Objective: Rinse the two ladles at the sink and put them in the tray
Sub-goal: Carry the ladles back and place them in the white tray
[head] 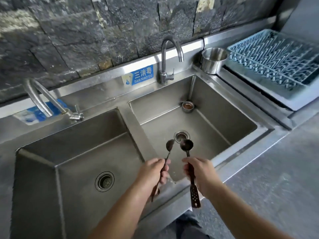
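1. Here, the left hand is closed around the thin handle of the left ladle; its fingers are clamped on the shaft about midway along, and the handle's lower end juts out below the palm.
2. The right hand grips the right ladle in the same way, fingers wrapped tight on the handle; the flat, perforated handle end hangs below the hand.
3. Both ladles are dark and stained brownish. Their bowls are held side by side, near but apart, above the floor of the right basin, just in front of its drain.
4. A gooseneck faucet stands behind the right basin, with no water visible at its spout. A small metal cup sits in the basin's far corner.
5. The left basin has its own drain and a second, bent faucet at its back edge.
6. A blue sign reading "SAN XIAO DU" is fixed to the steel splashback between the faucets.
7. The light blue grid tray rests on the bench to the right of the sink, well apart from the ladles; a steel pot stands just beside its left edge.
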The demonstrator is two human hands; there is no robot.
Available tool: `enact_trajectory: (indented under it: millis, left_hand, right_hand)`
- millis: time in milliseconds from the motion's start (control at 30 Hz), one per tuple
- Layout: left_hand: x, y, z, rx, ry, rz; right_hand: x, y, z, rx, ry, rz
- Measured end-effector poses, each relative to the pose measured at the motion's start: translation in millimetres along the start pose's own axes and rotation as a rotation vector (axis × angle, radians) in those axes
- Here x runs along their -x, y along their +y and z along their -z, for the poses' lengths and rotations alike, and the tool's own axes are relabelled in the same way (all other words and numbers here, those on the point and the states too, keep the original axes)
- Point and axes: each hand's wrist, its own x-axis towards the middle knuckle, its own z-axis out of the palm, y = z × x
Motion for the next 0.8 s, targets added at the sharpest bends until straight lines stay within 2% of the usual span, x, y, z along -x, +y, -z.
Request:
enact_trajectory:
  millis: [133, 300, 567, 800]
  left_hand:
    - [38, -24, 12, -0.101, -0.220, -0.033]
    - [98, -54, -1, -0.254, -0.399, -0.044]
    - [172, -117, -62, -0.545, -0.653, 0.031]
    - [251, -216, -131, -0.834, -0.881, 0.030]
  right_hand:
    - [73, 33, 1, -0.135, 0.118, 0.042]
    - [157, 72, 18, -0.230, 0.227, 0.113]
    - [263, 132, 86, -0.393, 0.481, 0.182]
    - [377, 207, 157, -0.546, 0.766, 0.214]
